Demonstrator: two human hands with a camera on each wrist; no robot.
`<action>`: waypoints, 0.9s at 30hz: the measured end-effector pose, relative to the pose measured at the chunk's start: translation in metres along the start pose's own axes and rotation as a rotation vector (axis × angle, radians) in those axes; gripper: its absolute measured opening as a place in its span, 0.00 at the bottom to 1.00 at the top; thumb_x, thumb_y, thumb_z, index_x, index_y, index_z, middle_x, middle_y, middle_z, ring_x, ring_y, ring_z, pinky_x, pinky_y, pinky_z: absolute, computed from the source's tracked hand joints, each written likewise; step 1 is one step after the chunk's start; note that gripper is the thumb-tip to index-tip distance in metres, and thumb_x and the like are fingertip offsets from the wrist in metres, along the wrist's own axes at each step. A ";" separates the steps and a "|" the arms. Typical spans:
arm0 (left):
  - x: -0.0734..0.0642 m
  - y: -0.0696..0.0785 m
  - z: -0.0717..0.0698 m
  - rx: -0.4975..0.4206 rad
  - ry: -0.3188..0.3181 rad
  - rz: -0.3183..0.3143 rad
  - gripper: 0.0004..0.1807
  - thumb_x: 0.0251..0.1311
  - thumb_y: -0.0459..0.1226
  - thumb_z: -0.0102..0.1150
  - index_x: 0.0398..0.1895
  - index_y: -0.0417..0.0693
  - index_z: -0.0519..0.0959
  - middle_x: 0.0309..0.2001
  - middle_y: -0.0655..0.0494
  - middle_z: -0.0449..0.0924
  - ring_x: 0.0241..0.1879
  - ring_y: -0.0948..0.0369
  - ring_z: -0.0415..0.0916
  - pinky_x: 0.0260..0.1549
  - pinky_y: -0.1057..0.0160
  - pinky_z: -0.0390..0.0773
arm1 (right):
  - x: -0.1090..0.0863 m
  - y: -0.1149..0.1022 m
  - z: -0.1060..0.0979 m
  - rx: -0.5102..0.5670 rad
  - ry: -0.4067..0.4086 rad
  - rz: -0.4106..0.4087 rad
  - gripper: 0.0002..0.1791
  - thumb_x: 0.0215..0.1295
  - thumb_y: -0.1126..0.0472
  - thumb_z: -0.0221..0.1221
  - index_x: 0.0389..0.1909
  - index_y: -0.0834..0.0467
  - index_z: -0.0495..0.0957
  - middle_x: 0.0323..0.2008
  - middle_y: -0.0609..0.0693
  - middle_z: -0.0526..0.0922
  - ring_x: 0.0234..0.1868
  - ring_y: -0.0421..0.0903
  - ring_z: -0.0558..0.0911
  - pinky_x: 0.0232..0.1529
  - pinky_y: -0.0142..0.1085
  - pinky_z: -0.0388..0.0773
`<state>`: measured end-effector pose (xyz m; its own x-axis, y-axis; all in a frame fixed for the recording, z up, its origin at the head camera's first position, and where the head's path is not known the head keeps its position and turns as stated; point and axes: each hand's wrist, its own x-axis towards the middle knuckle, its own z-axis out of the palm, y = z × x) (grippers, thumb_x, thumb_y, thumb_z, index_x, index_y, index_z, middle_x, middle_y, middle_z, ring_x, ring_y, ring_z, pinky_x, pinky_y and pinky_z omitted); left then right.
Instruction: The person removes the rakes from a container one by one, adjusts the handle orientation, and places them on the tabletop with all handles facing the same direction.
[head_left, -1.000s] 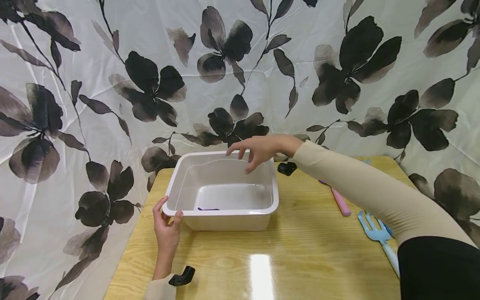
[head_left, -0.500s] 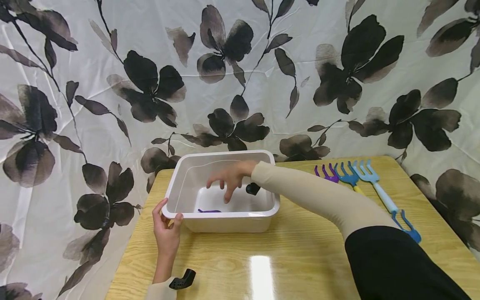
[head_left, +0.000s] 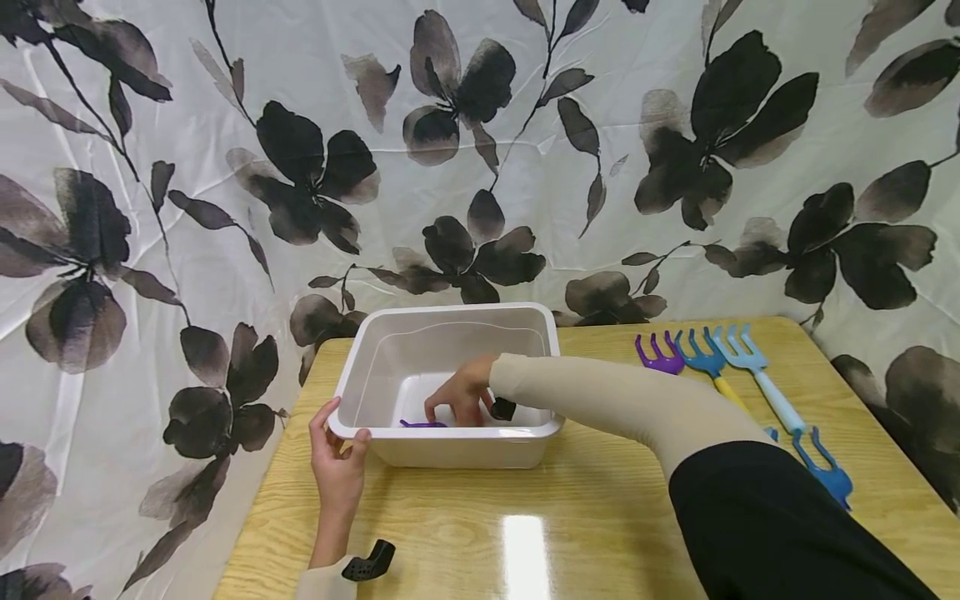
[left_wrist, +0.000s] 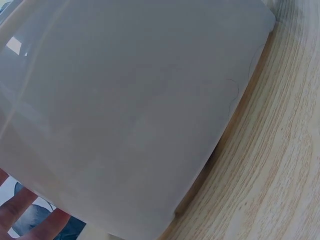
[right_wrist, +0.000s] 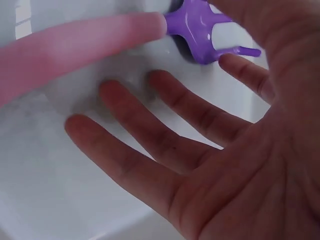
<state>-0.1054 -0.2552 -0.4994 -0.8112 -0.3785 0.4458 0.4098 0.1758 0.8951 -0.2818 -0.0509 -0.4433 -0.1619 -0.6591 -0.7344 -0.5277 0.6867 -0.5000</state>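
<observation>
A white plastic tub [head_left: 461,452] stands on the table; its smooth outer wall fills most of the left wrist view. My left hand [head_left: 337,475] grips the tub's near left corner, thumb at the front rim and fingers round the side. Inside the tub lies a small hand rake [right_wrist: 90,50] with a pink handle and purple tines; only a purple sliver shows over the rim in the head view. My right hand [head_left: 463,392] reaches down into the tub. In the right wrist view its fingers [right_wrist: 135,120] are spread apart, their tips just beside the pink handle.
On the right of the wooden table [head_left: 600,517] lie a purple rake [head_left: 660,358], a blue rake [head_left: 701,354] with a yellow handle, a light blue rake [head_left: 765,375] and another blue tool [head_left: 828,475], partly behind the right sleeve. A floral cloth [head_left: 465,167] hangs behind.
My right hand has moved from above the tub's far rim down and forward into it, close to the rake inside. The left hand keeps its grip on the corner.
</observation>
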 end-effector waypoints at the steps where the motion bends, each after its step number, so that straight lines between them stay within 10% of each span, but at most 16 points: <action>1: 0.000 0.002 0.000 -0.001 -0.001 0.003 0.36 0.61 0.21 0.61 0.72 0.35 0.62 0.61 0.42 0.71 0.51 0.63 0.77 0.38 0.75 0.80 | 0.001 0.000 0.002 -0.002 0.000 0.006 0.28 0.64 0.61 0.68 0.58 0.39 0.66 0.42 0.51 0.81 0.37 0.50 0.87 0.41 0.53 0.83; 10: -0.001 0.032 0.008 0.046 -0.004 -0.010 0.33 0.63 0.23 0.61 0.70 0.31 0.62 0.61 0.33 0.70 0.50 0.67 0.77 0.39 0.76 0.79 | 0.007 -0.006 0.017 -0.103 0.017 -0.007 0.16 0.69 0.64 0.61 0.51 0.44 0.70 0.39 0.51 0.81 0.33 0.52 0.88 0.34 0.47 0.85; 27: 0.004 0.022 0.006 0.052 0.005 -0.027 0.34 0.62 0.22 0.61 0.71 0.33 0.63 0.60 0.33 0.71 0.49 0.68 0.78 0.38 0.75 0.80 | 0.006 -0.008 0.027 -0.183 0.145 0.056 0.08 0.67 0.71 0.61 0.36 0.53 0.79 0.33 0.49 0.83 0.28 0.50 0.86 0.29 0.42 0.85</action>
<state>-0.1022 -0.2478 -0.4781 -0.8195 -0.3887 0.4211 0.3650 0.2123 0.9065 -0.2560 -0.0527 -0.4561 -0.3064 -0.6678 -0.6784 -0.6549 0.6650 -0.3589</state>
